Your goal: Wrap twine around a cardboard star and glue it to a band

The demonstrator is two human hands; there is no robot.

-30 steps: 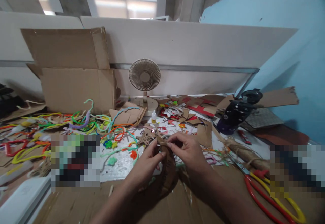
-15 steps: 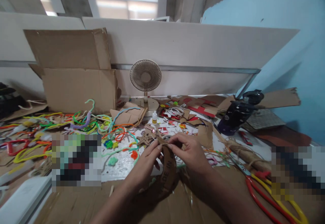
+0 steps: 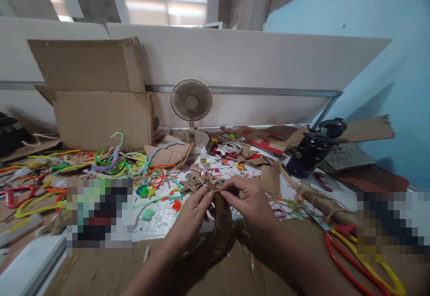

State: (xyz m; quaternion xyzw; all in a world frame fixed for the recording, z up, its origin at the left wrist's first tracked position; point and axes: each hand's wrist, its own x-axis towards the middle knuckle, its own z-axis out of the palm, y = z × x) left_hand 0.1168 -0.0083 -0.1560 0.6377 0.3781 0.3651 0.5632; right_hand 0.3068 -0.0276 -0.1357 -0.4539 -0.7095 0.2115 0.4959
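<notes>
A curved brown cardboard strip (image 3: pixel 222 226) with dark printed letters hangs between my hands, bent into a loop. Its upper end is pinched in my left hand (image 3: pixel 195 208), thumb and fingers pressed together. My right hand (image 3: pixel 249 199) grips the same end from the other side, its thumb and forefinger close to the left thumb. The exact contact at the fingertips is too small to make out. Just beyond my left fingers lies a brown star shape (image 3: pixel 190 183) of cord or cardboard. A small glue bottle (image 3: pixel 203 156) stands upright farther back.
Colourful pipe cleaners (image 3: pixel 134 164) cover the left side. Red and yellow scissors (image 3: pixel 336 246) lie at the right beside a twine-wrapped roll (image 3: pixel 332 208). Behind stand a small fan (image 3: pixel 191 101), a cardboard box (image 3: pixel 101 119) and a dark tumbler (image 3: pixel 307 155). Cardboard (image 3: pixel 141 273) lies under my forearms.
Both hands keep their pinch on the cardboard strip, with only a very slight shift of the fingers. The whole view has moved a little.
</notes>
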